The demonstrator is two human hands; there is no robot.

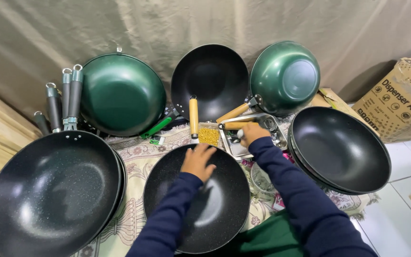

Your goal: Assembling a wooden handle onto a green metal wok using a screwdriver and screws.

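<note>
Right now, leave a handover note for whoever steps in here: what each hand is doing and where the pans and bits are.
Left hand: open, fingers resting on the far rim of the black wok in front, which has no handle fitted.
Right hand: reaching into the metal tray, closed around something small I cannot make out.
Small tub of yellow pieces sits beside the tray; wooden handles lie nearby.
Black woks are stacked on the left and right; green woks lean on the curtain.
</note>
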